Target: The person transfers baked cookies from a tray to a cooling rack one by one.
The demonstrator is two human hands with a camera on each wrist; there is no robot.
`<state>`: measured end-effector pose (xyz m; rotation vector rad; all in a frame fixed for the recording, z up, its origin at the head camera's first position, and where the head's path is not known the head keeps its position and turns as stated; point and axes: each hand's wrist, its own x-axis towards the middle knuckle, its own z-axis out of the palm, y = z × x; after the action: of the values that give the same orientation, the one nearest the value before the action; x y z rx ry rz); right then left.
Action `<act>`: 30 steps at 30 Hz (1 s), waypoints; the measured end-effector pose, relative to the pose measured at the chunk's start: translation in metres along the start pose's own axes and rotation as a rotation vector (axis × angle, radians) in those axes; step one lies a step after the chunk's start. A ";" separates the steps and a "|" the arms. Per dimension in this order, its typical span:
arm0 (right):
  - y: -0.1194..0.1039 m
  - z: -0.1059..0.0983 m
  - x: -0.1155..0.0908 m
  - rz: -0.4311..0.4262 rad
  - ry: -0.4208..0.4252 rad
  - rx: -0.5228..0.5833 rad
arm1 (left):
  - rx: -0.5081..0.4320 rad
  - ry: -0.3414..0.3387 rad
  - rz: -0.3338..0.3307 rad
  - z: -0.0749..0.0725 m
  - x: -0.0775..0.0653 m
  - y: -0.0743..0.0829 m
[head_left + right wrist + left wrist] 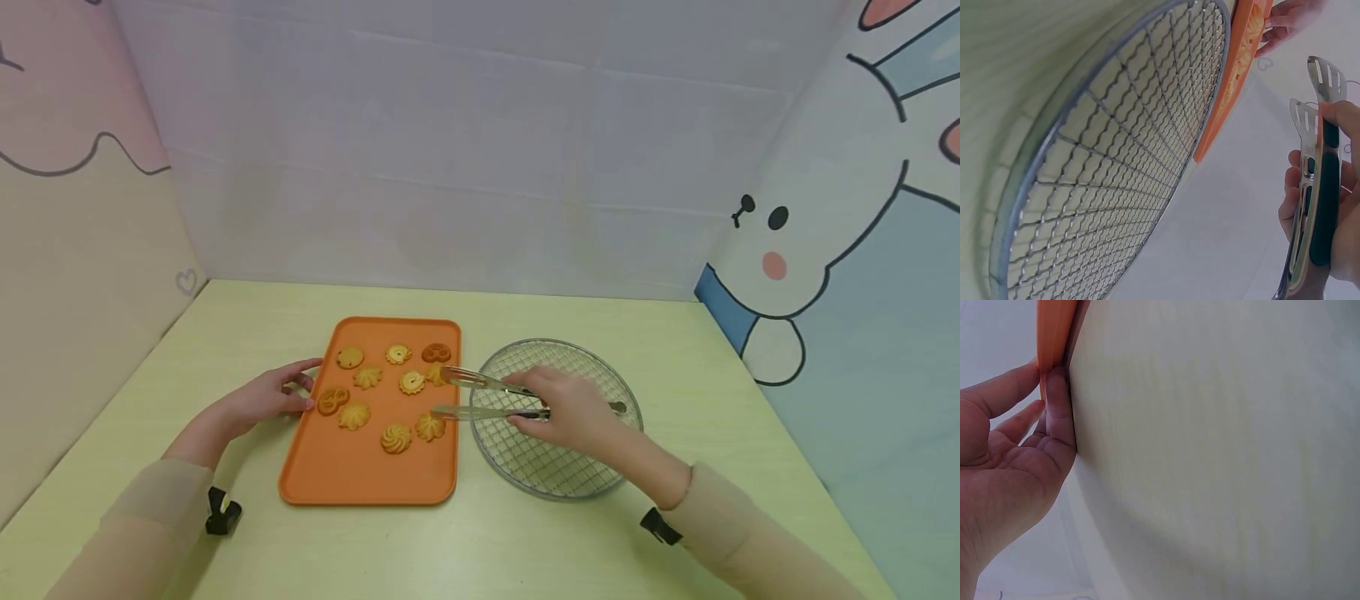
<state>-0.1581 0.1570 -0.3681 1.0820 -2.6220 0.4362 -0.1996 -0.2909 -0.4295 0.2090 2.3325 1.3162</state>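
In the head view my left hand [273,393] holds the left rim of an orange tray [360,483]. The left wrist view has the tray edge [1055,337] between thumb and fingers. Cookies of several shapes lie on the tray, among them a pretzel-shaped cookie [332,400] and a swirled cookie [396,437]. My right hand [573,410] grips metal tongs [483,412] with dark handle pads. Their slotted tips are spread apart over the tray's right side, near a star-shaped cookie [431,427]. Nothing shows between the tips in the right wrist view.
A round wire rack [558,475] lies right of the tray, beneath my right hand. Both stand on a pale wooden table [510,550]. A white back wall [450,167] and printed side panels [847,333] border the table.
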 end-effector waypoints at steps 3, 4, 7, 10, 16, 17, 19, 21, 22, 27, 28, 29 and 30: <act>-0.001 0.004 0.001 0.000 -0.054 0.001 | 0.001 -0.002 0.005 0.000 0.000 0.000; -0.002 0.005 0.002 0.001 -0.069 -0.001 | 0.003 -0.001 0.005 0.000 0.000 -0.001; -0.002 0.009 0.003 -0.008 -0.104 -0.005 | 0.002 0.001 0.004 0.000 0.001 0.000; -0.001 0.013 0.006 -0.022 -0.128 -0.025 | -0.004 0.001 0.002 0.000 0.000 0.000; 0.001 0.021 0.013 -0.034 -0.177 -0.066 | -0.001 0.005 -0.004 -0.001 -0.001 0.000; 0.001 0.022 0.014 -0.036 -0.181 -0.070 | 0.000 0.005 -0.005 -0.001 -0.001 0.000; 0.002 0.024 0.016 -0.040 -0.194 -0.075 | 0.000 0.004 -0.004 -0.001 -0.001 0.000; 0.002 0.026 0.017 -0.047 -0.210 -0.072 | -0.003 0.003 -0.001 -0.001 -0.001 -0.001; 0.002 0.027 0.018 -0.051 -0.221 -0.070 | -0.007 0.003 0.000 -0.001 0.000 -0.001; 0.001 0.032 0.021 -0.068 -0.260 -0.074 | -0.015 0.008 0.001 -0.001 0.000 -0.003; 0.001 0.033 0.022 -0.072 -0.260 -0.075 | -0.014 0.008 0.001 -0.001 0.000 -0.003; 0.001 0.034 0.022 -0.076 -0.257 -0.076 | -0.013 0.009 0.000 -0.001 0.000 -0.003; 0.001 0.035 0.023 -0.079 -0.253 -0.077 | -0.012 0.010 -0.002 -0.001 0.000 -0.003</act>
<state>-0.1793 0.1298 -0.3923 1.2855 -2.7716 0.1894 -0.1998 -0.2936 -0.4315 0.1974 2.3318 1.3330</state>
